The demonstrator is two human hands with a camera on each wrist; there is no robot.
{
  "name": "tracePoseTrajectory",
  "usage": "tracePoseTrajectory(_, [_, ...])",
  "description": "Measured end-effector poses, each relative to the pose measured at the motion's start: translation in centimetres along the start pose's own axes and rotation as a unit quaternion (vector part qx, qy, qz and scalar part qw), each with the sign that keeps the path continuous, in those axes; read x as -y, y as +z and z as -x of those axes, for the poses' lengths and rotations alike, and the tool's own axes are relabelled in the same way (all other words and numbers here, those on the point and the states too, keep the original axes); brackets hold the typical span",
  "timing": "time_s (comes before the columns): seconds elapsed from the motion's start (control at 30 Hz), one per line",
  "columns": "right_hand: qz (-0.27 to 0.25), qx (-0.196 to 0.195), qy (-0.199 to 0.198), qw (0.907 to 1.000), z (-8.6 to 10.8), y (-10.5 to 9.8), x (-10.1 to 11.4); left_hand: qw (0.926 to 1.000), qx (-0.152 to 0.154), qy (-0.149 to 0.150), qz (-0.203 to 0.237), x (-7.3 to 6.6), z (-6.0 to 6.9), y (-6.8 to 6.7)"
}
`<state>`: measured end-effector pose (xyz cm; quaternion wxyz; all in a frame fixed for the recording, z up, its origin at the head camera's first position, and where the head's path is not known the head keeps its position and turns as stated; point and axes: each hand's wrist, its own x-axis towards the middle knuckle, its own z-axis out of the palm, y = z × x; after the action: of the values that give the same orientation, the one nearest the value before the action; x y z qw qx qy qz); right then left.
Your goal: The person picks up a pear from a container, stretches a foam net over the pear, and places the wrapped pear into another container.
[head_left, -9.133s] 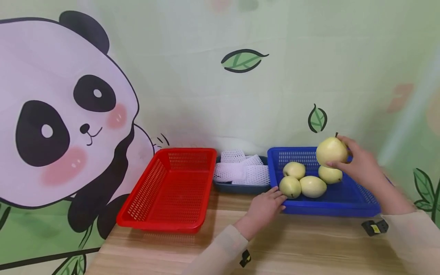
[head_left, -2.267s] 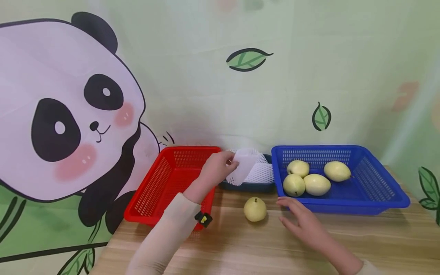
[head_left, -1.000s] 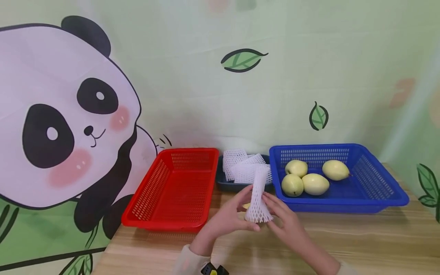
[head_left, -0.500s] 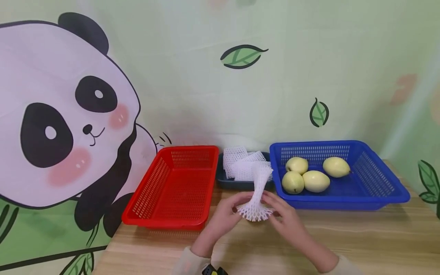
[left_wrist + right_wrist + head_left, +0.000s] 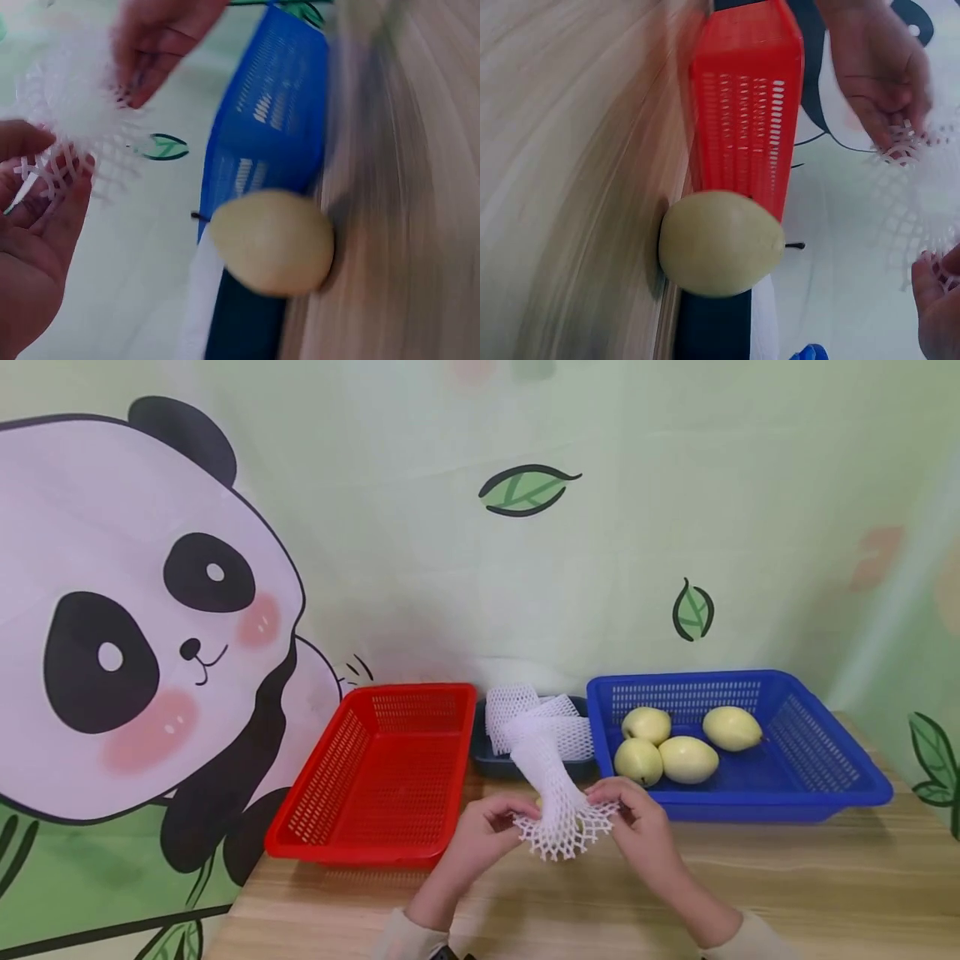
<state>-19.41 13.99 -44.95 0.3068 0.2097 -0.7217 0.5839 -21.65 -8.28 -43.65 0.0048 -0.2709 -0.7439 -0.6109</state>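
Both hands hold a white foam fruit net [image 5: 551, 785] by its frayed lower rim and spread it wide. My left hand [image 5: 480, 839] pinches the rim's left side, and my right hand [image 5: 645, 827] pinches the right side. The net's narrow upper end leans back to the left. A pale yellow pear [image 5: 274, 241] stands on the table with its stem up, apart from the net in both wrist views. In the head view, net and hands hide nearly all of this pear.
On the left stands a red basket [image 5: 375, 802]. A blue basket [image 5: 780, 777] on the right holds several pears [image 5: 688, 760]. Between them, a small dark blue tray [image 5: 495, 767] holds several more foam nets [image 5: 512, 706]. A printed panda cloth hangs behind the wooden table [image 5: 750, 877].
Earlier my right hand lifted a pear from the blue basket; it then stood on the table. My left hand took a net from the tray. Since then both hands have widened the net's rim.
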Motion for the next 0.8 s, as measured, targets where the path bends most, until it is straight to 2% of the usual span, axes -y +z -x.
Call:
tracePoseTrajectory(0.03, [-0.001, 0.008, -0.005, 1.0000, 0.0, -0.1, -0.1, 0.9985, 0.010, 0.027, -0.045, 0.0, 0.1, -0.1])
tracePoseTrajectory(0.07, [0.006, 0.014, -0.014, 0.9998, -0.1, -0.2, -0.2, 0.9941, 0.017, 0.056, -0.092, -0.1, 0.1, -0.3])
tracePoseTrajectory(0.1, [0.018, 0.021, -0.024, 0.9993, -0.1, -0.4, -0.3, 0.9859, 0.022, 0.085, -0.142, -0.2, 0.1, -0.4])
tracePoseTrajectory(0.13, [0.031, 0.029, -0.035, 0.9985, -0.1, -0.5, -0.4, 0.9736, 0.024, 0.114, -0.196, -0.2, 0.1, -0.5])
tracePoseTrajectory(0.17, [0.048, 0.036, -0.049, 0.9969, -0.1, -0.7, -0.6, 0.9583, 0.025, 0.141, -0.247, -0.3, 0.1, -0.6])
tracePoseTrajectory(0.27, [0.118, 0.065, -0.109, 0.9849, -0.2, -1.3, -1.2, 0.9026, 0.027, 0.204, -0.378, -0.4, 0.1, -0.9])
tracePoseTrajectory(0.37, [0.172, 0.096, -0.196, 0.9605, -0.5, -1.8, -2.0, 0.8441, 0.027, 0.245, -0.476, -0.2, -0.1, -0.8])
tracePoseTrajectory(0.4, [0.187, 0.103, -0.225, 0.9506, -0.7, -1.9, -2.3, 0.8288, 0.027, 0.252, -0.499, -0.1, -0.1, -0.8])
tracePoseTrajectory(0.43, [0.196, 0.109, -0.250, 0.9418, -0.8, -1.9, -2.6, 0.8171, 0.026, 0.253, -0.517, 0.1, -0.2, -0.7])
tracePoseTrajectory(0.5, [0.215, 0.118, -0.287, 0.9258, -1.0, -2.0, -3.1, 0.8032, 0.030, 0.242, -0.544, 0.4, -0.3, -0.5])
tracePoseTrajectory(0.67, [0.272, 0.153, -0.304, 0.9000, -1.3, -2.0, -3.8, 0.7968, 0.054, 0.181, -0.574, 0.9, -0.6, 0.1])
tracePoseTrajectory(0.73, [0.295, 0.170, -0.298, 0.8919, -1.3, -1.9, -3.8, 0.7903, 0.067, 0.161, -0.587, 0.9, -0.8, 0.3])
tracePoseTrajectory(0.8, [0.313, 0.185, -0.287, 0.8864, -1.4, -1.8, -3.8, 0.7807, 0.079, 0.148, -0.602, 0.8, -1.1, 0.4])
